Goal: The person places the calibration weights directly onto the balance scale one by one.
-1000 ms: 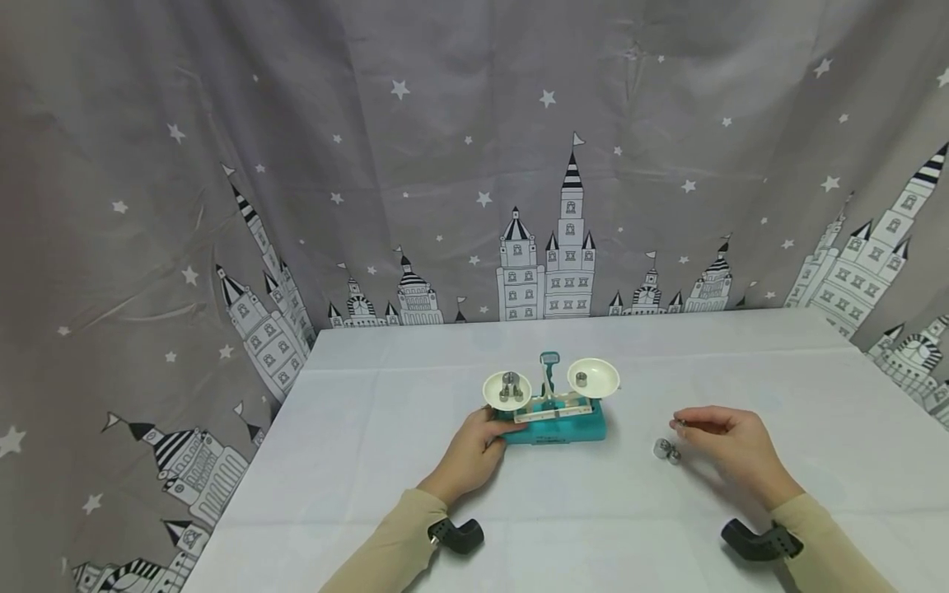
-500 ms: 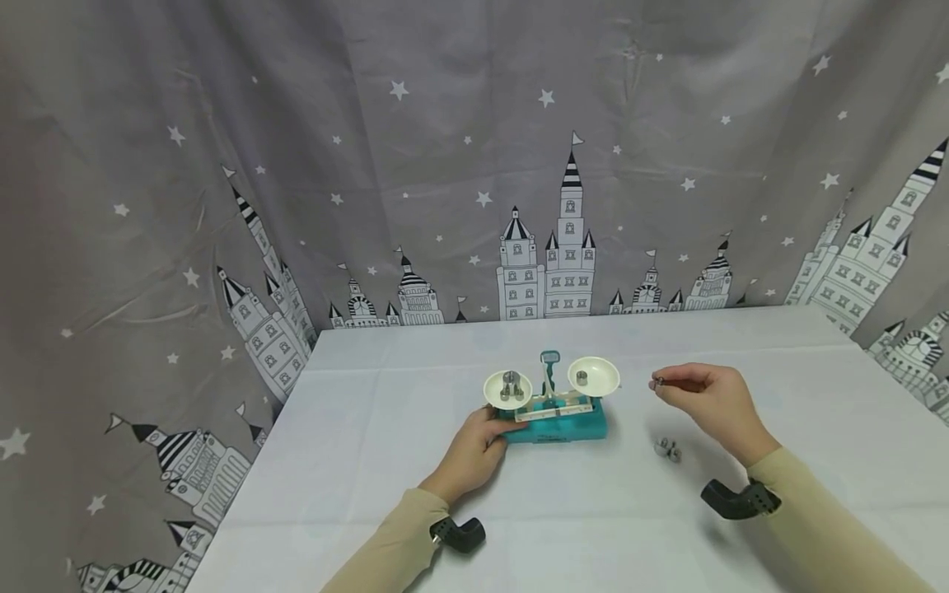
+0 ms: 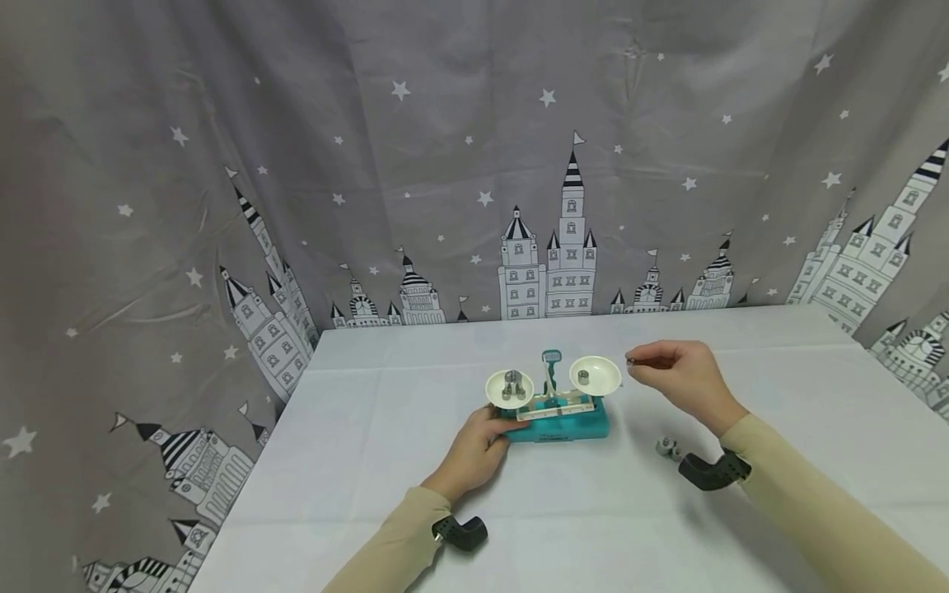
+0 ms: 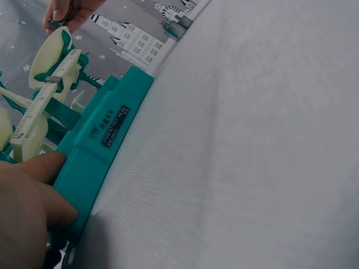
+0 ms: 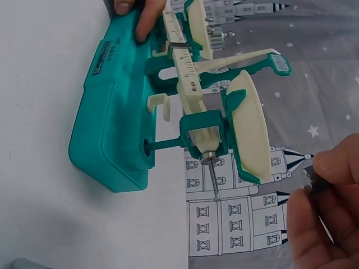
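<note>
A teal balance scale [image 3: 567, 427] stands on the white table, and my left hand [image 3: 470, 445] grips the left end of its base. In the left wrist view thumb and finger [image 4: 60, 210] press against the teal body. Several metal weights [image 3: 512, 380] stand in the left cream pan [image 3: 493, 400]; one weight [image 3: 582, 377] is in the right pan [image 3: 606, 375]. My right hand [image 3: 685, 375] pinches a small metal weight [image 5: 314, 180] between thumb and fingertips, in the air just right of the right pan.
More metal weights [image 3: 666, 448] lie grouped on the white tablecloth [image 3: 578, 511], right of the scale and close to the right wrist camera [image 3: 713, 471]. Behind the table hangs a grey curtain [image 3: 445, 165] printed with castles and stars.
My right hand has lifted the small weight up from beside the others and carried it left and away from me, to the right pan. The left hand keeps its place on the scale.
</note>
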Demonstrator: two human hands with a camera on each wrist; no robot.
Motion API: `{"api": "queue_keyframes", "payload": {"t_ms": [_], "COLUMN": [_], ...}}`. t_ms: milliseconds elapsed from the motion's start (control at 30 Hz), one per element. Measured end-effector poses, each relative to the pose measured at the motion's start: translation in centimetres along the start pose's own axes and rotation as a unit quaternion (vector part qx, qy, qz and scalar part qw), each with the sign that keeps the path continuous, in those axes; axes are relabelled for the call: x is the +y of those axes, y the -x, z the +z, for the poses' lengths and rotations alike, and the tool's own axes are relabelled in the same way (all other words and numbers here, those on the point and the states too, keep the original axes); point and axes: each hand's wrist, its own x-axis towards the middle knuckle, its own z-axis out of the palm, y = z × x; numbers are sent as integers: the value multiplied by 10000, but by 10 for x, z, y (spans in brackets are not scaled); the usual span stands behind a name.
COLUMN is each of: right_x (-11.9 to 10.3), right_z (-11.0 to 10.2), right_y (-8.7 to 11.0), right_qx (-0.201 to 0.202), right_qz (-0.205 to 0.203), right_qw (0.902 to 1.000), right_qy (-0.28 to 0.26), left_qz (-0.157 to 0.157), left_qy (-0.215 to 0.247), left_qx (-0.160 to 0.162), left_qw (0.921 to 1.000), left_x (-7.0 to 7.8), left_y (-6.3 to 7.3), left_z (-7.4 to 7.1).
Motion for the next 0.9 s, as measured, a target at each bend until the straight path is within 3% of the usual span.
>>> {"api": "queue_keyframes", "payload": {"t_ms": [233,533,900], "right_x": [-7,-15,-21], "right_z": [10,23,32], "right_y": [-10,-20,-25], "right_qx": [-161,-230,-322], "right_qz": [-58,-441,-351], "right_qw": [9998,9988,9982], "right_qy": [-57,29,359], "left_qz": [-83,-258,-90], "left_qy": [47,66,-56], "left_qx": [9,-74,6], "left_qw": [10000,9996,9999], "left_x": [0,2,0], "left_y": [1,2,1], "left_z": [-2,-1,0]}}
